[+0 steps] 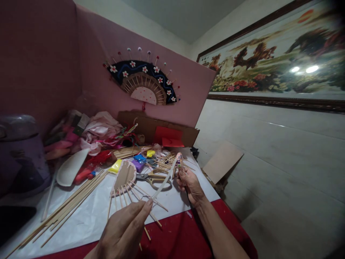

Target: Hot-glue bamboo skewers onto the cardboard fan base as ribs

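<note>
My left hand (124,230) is in the lower middle, thumb and forefinger pinched on the lower end of a long translucent white stick that looks like a glue stick (165,181). The stick slants up to the right, its far end close to a small, colourfully patterned tool (179,160). My right hand (190,185) is wrapped round that tool, hiding most of its body, so its kind is unclear. To the left lies a half-round cardboard piece (124,177) with several thin wooden sticks (126,194) fanning out toward me. Scissors (155,178) with gold-brown handles lie behind the white stick.
Bundled wooden sticks (72,201) lie at left, near a white dish (71,169) and a purple container (24,154). Coloured clay packets (139,159) and pink cloth (101,127) sit behind. A decorated fan (145,77) hangs on the pink board (185,90).
</note>
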Tool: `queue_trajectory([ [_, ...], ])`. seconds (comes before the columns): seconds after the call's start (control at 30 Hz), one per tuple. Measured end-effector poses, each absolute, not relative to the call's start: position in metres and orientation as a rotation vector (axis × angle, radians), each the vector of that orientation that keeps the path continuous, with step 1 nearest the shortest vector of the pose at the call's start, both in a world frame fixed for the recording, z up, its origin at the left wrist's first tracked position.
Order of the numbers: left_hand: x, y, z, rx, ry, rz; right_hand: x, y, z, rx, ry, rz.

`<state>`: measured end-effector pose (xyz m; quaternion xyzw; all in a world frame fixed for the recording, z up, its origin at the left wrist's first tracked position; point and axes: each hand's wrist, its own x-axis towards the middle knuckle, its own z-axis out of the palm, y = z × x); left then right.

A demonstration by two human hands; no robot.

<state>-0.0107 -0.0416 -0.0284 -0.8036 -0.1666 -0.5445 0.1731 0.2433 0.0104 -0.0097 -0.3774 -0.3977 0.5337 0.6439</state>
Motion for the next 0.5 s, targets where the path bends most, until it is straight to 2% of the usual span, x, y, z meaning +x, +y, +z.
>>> queue_trajectory([
  [0.2, 0.004, -0.048, -0.03, -2.312, -0.385, -1.421, 0.243, 0.011, -0.009, -0.78, -0.826, 1.149],
  [0.5, 0.028, -0.052, -0.016, -2.369, -0.249, -0.962, 0.237, 0.0, 0.001, -0.938, -0.88, 1.137],
])
